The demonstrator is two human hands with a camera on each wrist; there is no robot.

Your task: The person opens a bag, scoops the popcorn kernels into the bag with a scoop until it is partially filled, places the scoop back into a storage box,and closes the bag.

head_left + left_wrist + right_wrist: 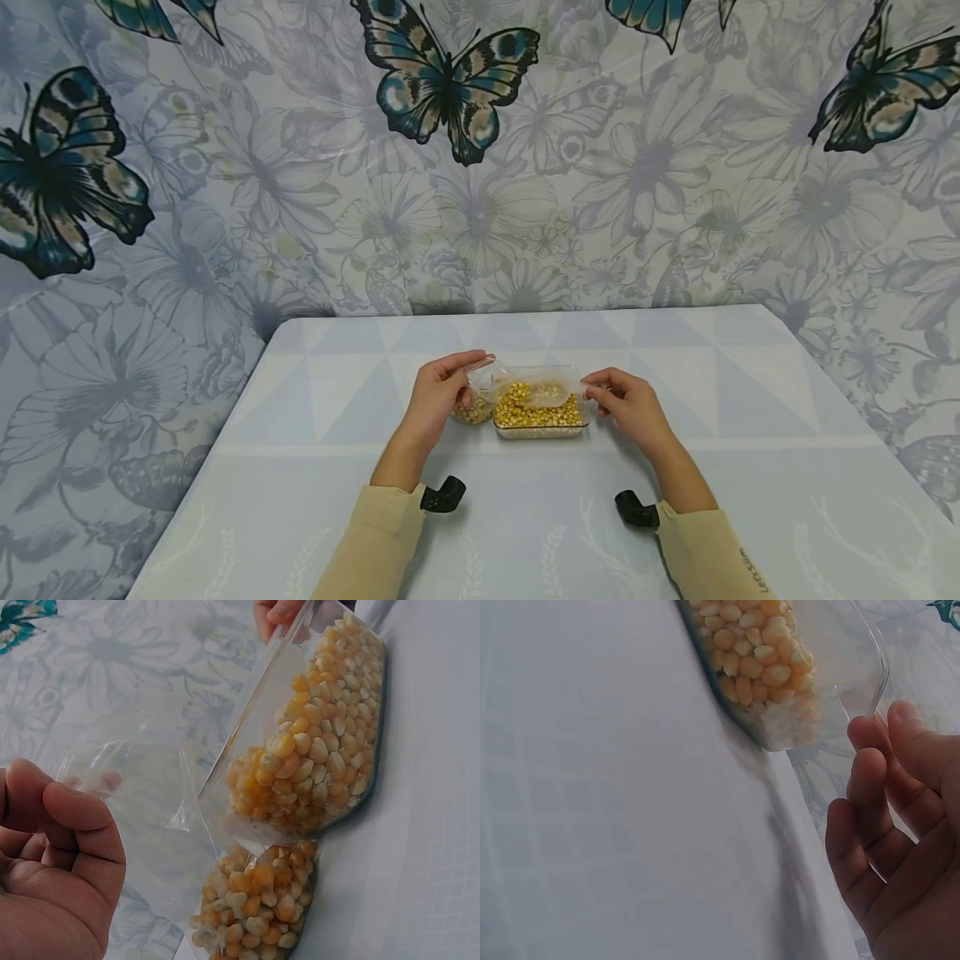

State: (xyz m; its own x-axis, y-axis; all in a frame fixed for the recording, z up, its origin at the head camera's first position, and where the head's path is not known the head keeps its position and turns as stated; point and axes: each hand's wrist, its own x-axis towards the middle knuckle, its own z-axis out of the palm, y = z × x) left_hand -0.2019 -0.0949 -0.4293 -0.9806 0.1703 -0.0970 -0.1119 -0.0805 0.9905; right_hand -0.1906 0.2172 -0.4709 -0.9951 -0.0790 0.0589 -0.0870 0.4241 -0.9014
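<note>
A clear rectangular container (542, 432) full of yellow corn kernels (330, 742) stands upright on the table. Against its left end lies a clear plastic bag (169, 806), with more kernels (255, 900) in its lower part. My left hand (437, 396) pinches the bag's raised upper edge between thumb and fingers; the film stretches from there toward the container. At the opposite end, my right hand (628, 408) has thumb and index finger pinched at the container's rim corner, its other fingers (847, 847) loosely bent below.
The pale patterned table (360, 508) reaches back to a wall covering (300, 208) with flowers and butterflies. Black wrist mounts (444, 495) stick out from both light sleeves (375, 533).
</note>
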